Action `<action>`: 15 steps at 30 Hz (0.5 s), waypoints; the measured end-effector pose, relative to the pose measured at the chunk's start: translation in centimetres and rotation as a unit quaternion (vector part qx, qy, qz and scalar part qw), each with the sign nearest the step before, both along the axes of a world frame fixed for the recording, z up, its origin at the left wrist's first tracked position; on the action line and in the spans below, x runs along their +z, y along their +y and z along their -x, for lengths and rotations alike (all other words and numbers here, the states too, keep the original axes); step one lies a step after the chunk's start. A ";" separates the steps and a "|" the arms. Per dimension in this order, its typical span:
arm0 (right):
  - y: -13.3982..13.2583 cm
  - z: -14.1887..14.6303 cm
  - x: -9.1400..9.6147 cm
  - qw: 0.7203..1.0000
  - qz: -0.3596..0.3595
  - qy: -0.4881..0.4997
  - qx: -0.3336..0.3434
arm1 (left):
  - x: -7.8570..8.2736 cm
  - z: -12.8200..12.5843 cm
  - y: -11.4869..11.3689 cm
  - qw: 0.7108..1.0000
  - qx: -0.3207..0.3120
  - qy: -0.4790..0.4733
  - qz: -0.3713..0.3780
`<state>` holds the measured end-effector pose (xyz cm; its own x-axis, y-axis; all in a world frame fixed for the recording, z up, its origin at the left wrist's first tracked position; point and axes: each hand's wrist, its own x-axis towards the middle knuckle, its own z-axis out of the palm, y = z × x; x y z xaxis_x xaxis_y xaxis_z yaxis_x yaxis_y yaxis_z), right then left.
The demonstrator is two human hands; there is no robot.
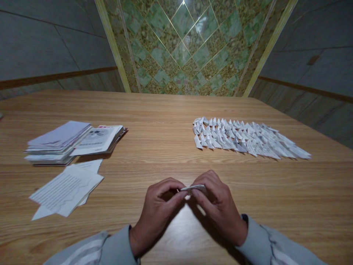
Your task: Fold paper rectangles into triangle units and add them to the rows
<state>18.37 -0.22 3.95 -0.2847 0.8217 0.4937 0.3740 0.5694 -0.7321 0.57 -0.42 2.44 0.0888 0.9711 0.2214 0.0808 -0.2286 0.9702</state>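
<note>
A small piece of folded paper (193, 188) is held up over the near middle of the table, seen nearly edge-on. My left hand (161, 204) pinches its left end between thumb and fingers. At the other end, my right hand (217, 204) grips it with the thumb below and the fingers above. Its exact folded shape is partly hidden by my fingers. Several rows of small folded paper boats (234, 138) stand close together beyond my right hand.
On the wooden table (154, 140), a tall stack of papers (59, 136) stands at the left beside a lower pile of printed sheets (96, 140). Several loose lined sheets (67, 187) lie nearer me. A green tiled wall panel (182, 48) rises behind the table.
</note>
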 end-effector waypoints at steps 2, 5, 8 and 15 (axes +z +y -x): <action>0.2 -0.2 0.0 0.999 0.039 0.017 0.014 | 0.0 0.0 0.0 0.999 -0.015 -0.025 0.029; 0.5 -0.5 0.0 0.995 0.088 0.039 0.020 | 0.1 0.0 0.1 0.996 -0.021 -0.046 0.071; 0.6 -0.7 -0.2 0.989 0.125 0.073 0.005 | 0.2 0.0 0.3 0.993 -0.017 -0.059 0.103; 0.7 -0.7 -0.5 0.956 0.237 0.170 0.031 | -0.1 0.0 0.5 0.983 -0.051 -0.095 0.148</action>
<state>19.07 0.51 3.49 -0.2304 0.9626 0.1426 0.0452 0.1570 -0.9866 0.53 0.11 2.32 0.1727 0.9838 -0.0485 -0.1165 0.0693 0.9908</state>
